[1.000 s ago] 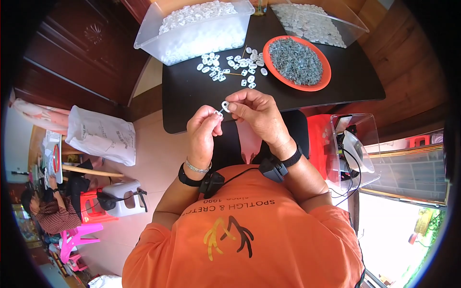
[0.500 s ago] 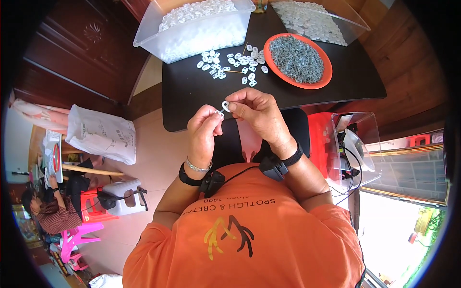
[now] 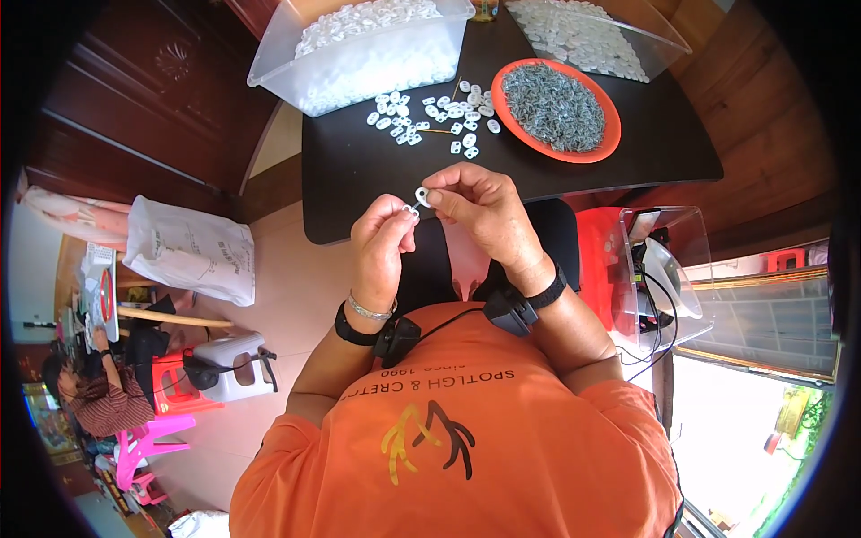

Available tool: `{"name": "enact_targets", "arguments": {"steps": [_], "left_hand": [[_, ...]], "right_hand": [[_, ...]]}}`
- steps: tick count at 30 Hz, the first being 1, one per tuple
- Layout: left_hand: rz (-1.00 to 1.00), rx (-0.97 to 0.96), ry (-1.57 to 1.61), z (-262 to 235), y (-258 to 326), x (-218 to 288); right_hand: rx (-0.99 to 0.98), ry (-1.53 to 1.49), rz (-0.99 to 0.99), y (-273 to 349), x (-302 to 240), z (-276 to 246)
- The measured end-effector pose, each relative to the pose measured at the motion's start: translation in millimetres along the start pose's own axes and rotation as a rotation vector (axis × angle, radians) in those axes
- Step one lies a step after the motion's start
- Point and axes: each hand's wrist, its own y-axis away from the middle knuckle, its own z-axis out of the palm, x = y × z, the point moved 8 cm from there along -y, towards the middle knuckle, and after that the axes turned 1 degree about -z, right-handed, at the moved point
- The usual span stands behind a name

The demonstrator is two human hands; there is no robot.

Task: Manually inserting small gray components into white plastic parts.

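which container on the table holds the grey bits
The orange plate: it is round and heaped with grey bits, while the left bin and right bin hold white pieces.

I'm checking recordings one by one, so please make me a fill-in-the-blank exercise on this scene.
The small piece pinched by the right hand is coloured ____.
The plate of grey bits lies to the ____ of the loose pieces.
The shirt is coloured ____.
The hand wearing the bracelet is the person's ____ one.

Missing words: white; right; orange; left
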Motion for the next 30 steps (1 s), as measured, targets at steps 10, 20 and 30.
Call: {"name": "enact_targets", "arguments": {"steps": [10,20,30], "left_hand": [[0.018,0.001,-0.038,-0.6,0.3,-0.5],[-0.002,0.01,-0.023,1.5,2.0,-2.1],[0.015,0.008,-0.029,2.9,2.5,-3.6]], "right_hand": [[-0.025,0.024,0.011,0.6,4.6,1.4],[-0.028,0.093,0.011,3.6,5.2,2.7],[-0.076,0.145,-0.034,4.5,9.9,7.7]]}}
